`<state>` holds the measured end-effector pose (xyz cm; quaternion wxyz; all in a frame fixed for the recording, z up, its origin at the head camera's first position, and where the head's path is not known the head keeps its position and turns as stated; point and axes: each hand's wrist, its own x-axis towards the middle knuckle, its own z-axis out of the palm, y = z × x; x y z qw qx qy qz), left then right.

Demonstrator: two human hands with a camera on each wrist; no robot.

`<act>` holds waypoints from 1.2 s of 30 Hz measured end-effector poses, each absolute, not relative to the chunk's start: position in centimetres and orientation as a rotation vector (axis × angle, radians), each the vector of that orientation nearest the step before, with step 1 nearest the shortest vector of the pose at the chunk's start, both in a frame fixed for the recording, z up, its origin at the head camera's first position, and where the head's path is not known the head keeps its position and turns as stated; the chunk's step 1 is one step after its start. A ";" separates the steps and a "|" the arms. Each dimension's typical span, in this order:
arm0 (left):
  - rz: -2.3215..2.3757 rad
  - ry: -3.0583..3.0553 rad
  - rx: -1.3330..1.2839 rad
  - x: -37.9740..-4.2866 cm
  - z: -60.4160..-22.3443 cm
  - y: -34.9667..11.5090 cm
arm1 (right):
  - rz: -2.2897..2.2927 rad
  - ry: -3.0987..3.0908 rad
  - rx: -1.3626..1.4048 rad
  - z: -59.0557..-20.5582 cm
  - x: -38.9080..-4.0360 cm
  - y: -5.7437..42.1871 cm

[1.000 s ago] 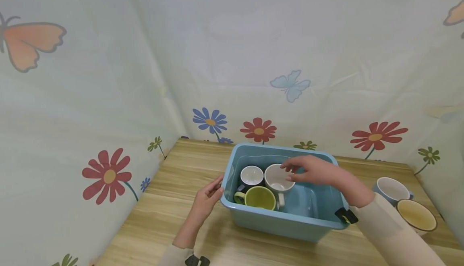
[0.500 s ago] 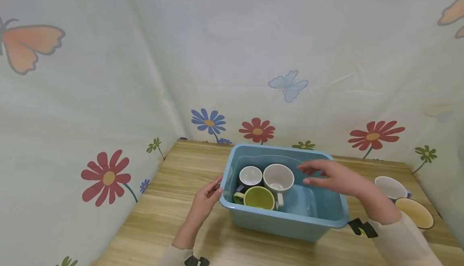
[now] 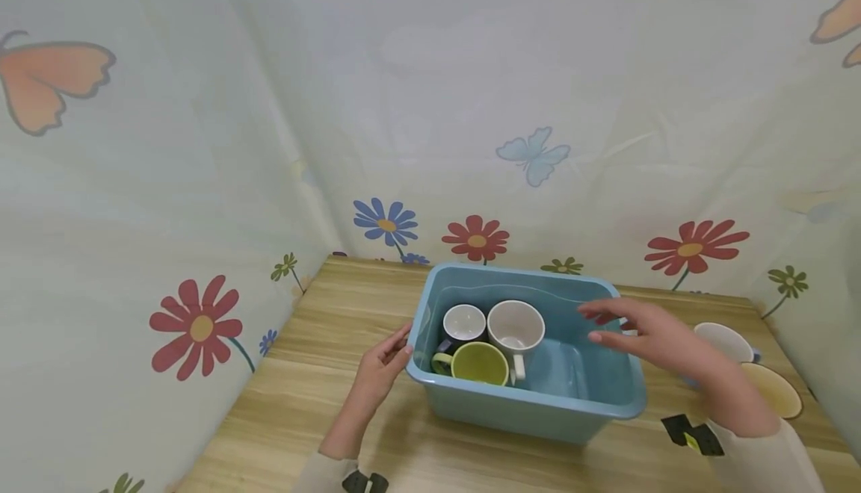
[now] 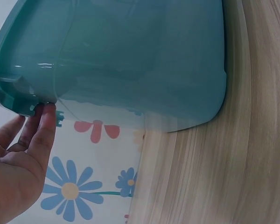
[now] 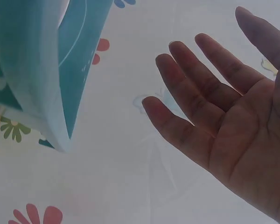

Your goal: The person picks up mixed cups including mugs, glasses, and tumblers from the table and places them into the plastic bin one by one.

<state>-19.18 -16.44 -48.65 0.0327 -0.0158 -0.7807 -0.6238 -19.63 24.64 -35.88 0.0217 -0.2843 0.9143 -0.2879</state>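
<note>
While the L hand pinches the L rim of the blue bin, the R hand is let go & loose, fingers apart, near the bin's R end. The bin sits on the wood table w/ a green cup, a big white cup & a small dark cup in its L part. A tan cup & a blue-handled cup are to its R.
</note>
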 end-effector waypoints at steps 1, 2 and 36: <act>-1.921 -2.403 -0.044 -19.2 -48.6 -16.4 | -0.900 2.840 -0.873 -35.9 -19.6 24.8; -1.920 -2.402 -0.046 -19.2 -48.6 -16.4 | -0.907 2.845 -0.863 -36.0 -19.5 25.1; -1.951 -2.381 -0.034 -19.3 -48.6 -16.4 | -0.993 3.130 -0.628 -41.5 -14.0 31.7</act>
